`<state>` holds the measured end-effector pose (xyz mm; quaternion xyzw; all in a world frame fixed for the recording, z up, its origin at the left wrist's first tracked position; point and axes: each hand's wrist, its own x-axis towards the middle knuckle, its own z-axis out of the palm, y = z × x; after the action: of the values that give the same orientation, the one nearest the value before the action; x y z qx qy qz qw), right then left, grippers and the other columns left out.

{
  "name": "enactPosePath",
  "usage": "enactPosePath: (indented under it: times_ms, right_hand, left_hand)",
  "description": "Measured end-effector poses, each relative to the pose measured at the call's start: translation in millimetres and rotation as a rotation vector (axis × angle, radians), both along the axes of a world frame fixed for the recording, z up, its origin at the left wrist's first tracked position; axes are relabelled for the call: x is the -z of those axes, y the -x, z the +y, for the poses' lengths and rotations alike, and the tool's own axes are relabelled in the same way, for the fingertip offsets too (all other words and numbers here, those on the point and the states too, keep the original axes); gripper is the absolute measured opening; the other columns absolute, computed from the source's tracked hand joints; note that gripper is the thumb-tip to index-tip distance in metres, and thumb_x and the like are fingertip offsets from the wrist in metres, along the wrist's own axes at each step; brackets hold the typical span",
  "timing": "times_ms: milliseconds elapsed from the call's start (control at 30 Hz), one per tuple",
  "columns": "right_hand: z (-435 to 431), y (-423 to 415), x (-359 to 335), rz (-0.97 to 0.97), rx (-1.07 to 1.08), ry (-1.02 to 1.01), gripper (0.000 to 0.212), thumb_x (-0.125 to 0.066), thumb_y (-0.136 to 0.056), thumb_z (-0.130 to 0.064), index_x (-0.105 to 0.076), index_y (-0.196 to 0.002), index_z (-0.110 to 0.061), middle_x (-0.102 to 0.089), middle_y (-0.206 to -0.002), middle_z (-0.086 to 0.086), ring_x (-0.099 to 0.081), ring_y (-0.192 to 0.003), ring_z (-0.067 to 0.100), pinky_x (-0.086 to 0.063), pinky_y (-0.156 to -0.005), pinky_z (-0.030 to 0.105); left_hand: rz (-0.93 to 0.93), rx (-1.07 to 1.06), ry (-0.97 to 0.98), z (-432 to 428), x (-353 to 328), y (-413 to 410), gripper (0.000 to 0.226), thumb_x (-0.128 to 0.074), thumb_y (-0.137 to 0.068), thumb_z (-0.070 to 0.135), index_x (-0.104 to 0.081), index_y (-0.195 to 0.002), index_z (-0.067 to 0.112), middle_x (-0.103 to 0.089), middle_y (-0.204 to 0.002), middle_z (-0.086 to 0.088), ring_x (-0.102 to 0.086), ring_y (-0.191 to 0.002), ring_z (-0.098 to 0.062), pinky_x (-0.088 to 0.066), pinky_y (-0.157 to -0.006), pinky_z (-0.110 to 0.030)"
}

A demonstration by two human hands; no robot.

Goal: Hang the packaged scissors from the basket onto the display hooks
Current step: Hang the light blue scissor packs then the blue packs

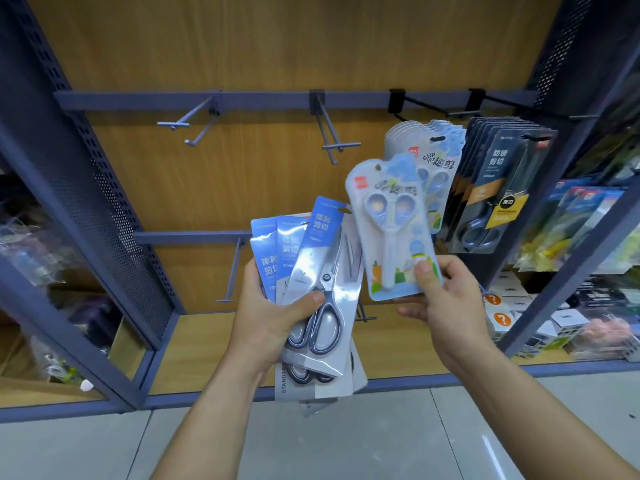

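Two hands, raised before the rack: our left hand (273, 317) curls its fingers round fanned blue packs (311, 251); our right hand (450, 306) pinches a pale pack (388, 223) just beside hung packs (438, 161), right of bare hooks (332, 140).

Pale-blue scissors pack (391, 233) upright (slightly tilted), beside fanned blue-topped packs (322, 265).

Left hand (268, 320), right hand (450, 306): fingers (424, 277) curled.

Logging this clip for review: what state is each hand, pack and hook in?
left hand: grips fanned blue-header packs
right hand: pinches light-blue pack, unhung
left hook: bare
middle hook: bare
hung light-blue packs: on their hook
black packs: hung on hook
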<state>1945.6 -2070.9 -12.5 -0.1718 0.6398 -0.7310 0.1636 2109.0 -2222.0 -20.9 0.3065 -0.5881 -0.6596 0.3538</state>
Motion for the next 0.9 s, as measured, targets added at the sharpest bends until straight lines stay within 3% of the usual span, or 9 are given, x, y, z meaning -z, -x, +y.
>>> enactPosePath:
  times_ms: [200,333,500,667,800,900]
  right_hand:
    - [15,29,-8,0.008,0.148,0.1,0.011,-0.054,-0.106,-0.027,-0.054,-0.1,-0.017,-0.07,-0.108,0.015,-0.073,-0.08,0.027,-0.058,-0.051,0.025]
    - [14,43,-9,-0.001,0.198,0.102,0.011,-0.055,-0.105,-0.028,-0.055,-0.102,-0.019,-0.072,-0.107,0.011,-0.075,-0.078,0.019,-0.059,-0.053,0.025]
    - [7,50,-7,0.002,0.211,0.071,0.015,-0.055,-0.106,-0.03,-0.056,-0.108,-0.016,-0.072,-0.107,0.009,-0.076,-0.074,0.015,-0.059,-0.055,0.025]
    - [-3,59,-9,0.029,0.219,0.025,0.012,-0.056,-0.106,-0.03,-0.059,-0.106,-0.019,-0.073,-0.11,0.013,-0.077,-0.08,0.024,-0.058,-0.055,0.025]
    - [-12,65,-5,-0.04,0.179,-0.044,0.021,-0.056,-0.106,-0.029,-0.06,-0.112,-0.01,-0.073,-0.108,0.01,-0.079,-0.077,0.021,-0.06,-0.056,0.03]
    - [-21,75,-6,-0.101,0.157,-0.131,0.022,-0.064,-0.101,-0.03,-0.063,-0.101,-0.009,-0.073,-0.109,0.011,-0.078,-0.081,0.023,-0.061,-0.062,0.035]
  left_hand:
    - [0.004,-0.009,0.017,6,-3,7,0.068,-0.088,-0.07,-0.004,-0.055,-0.122,0.024,-0.076,-0.107,0.006,-0.075,-0.095,-0.014,-0.061,-0.076,-0.03]
    - [0.003,-0.008,0.01,8,-3,9,0.069,-0.088,-0.07,-0.004,-0.055,-0.123,0.024,-0.076,-0.106,0.007,-0.076,-0.095,-0.014,-0.061,-0.077,-0.031]
    - [0.007,-0.013,0.024,7,-4,5,0.066,-0.087,-0.071,-0.005,-0.055,-0.12,0.025,-0.076,-0.103,0.011,-0.075,-0.093,-0.01,-0.06,-0.073,-0.026]
    - [0.019,-0.013,0.028,6,-5,2,0.066,-0.086,-0.071,-0.007,-0.054,-0.121,0.024,-0.076,-0.099,0.013,-0.075,-0.089,-0.007,-0.059,-0.068,-0.021]
    - [0.03,-0.013,0.02,5,-5,0,0.066,-0.086,-0.072,-0.006,-0.054,-0.122,0.023,-0.077,-0.1,0.011,-0.075,-0.089,-0.009,-0.06,-0.067,-0.022]
    - [0.033,-0.017,0.025,4,-4,0,0.067,-0.086,-0.072,-0.006,-0.054,-0.124,0.022,-0.077,-0.101,0.011,-0.075,-0.089,-0.008,-0.059,-0.068,-0.022]
